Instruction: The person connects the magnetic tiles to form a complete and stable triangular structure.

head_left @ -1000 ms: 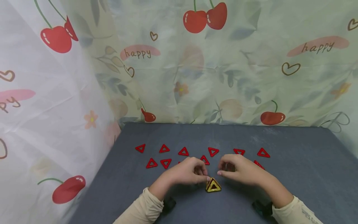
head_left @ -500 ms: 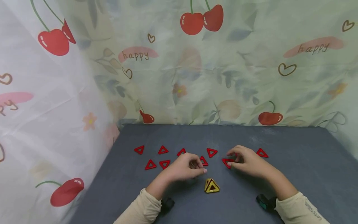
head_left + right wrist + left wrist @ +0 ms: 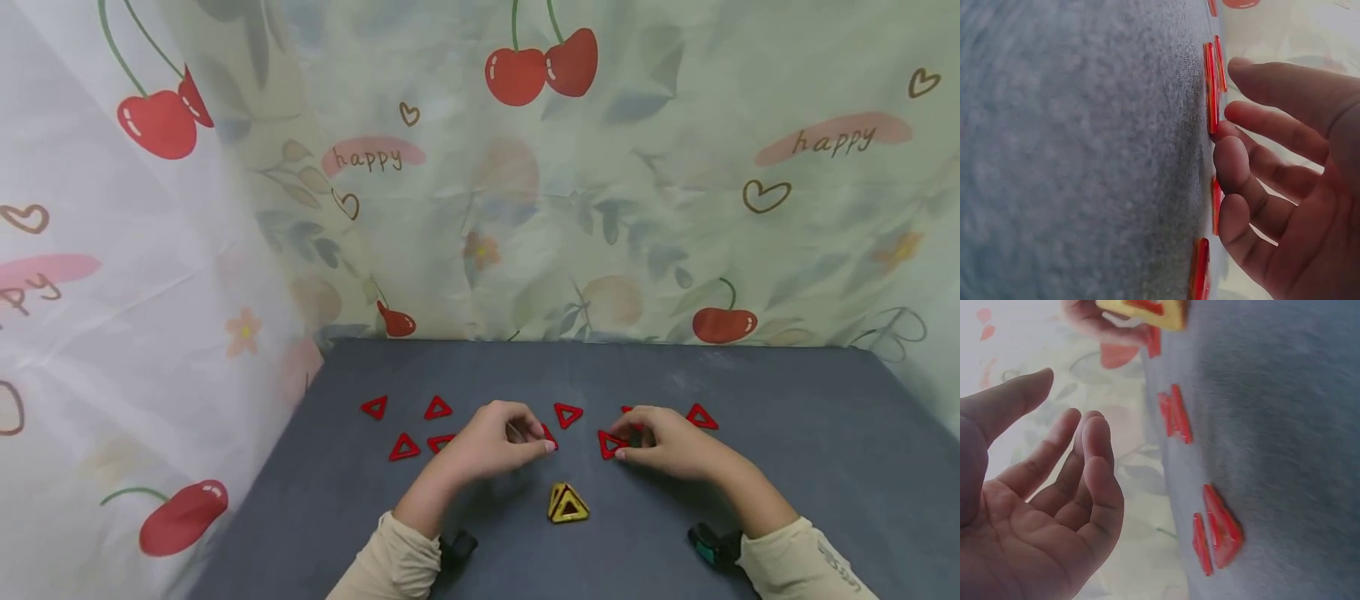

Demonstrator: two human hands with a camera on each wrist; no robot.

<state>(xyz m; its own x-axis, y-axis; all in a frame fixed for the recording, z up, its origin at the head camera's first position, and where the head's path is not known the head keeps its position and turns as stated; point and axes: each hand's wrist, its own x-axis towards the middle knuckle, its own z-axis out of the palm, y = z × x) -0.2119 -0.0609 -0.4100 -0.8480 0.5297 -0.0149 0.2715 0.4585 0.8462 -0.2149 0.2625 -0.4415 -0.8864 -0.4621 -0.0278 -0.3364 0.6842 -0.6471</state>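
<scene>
Over the dark table, my left hand point(image 3: 497, 440) hovers with thumb and fingers apart and nothing between them. A red triangular frame tile point(image 3: 551, 437) lies partly hidden behind its fingertips. My right hand point(image 3: 663, 442) is lowered over another red triangular tile point(image 3: 609, 445), thumb and fingertips around its right side. The right wrist view puts its fingers point(image 3: 1233, 164) close by the red tile's edge point(image 3: 1211, 87), with the thumb apart from it. Between the hands and nearer to me stands a small yellow pyramid point(image 3: 567, 506) of triangular tiles.
More red triangular tiles lie flat in loose rows: one at the far left point(image 3: 375, 407), one behind the hands point(image 3: 567, 414), one at the right point(image 3: 702, 416). A patterned cloth point(image 3: 480, 208) hangs behind the table and along its left side.
My left hand has drawn back from the yellow pyramid and now hovers above and to its left. My right hand has moved right, onto a red tile. The view has shifted slightly.
</scene>
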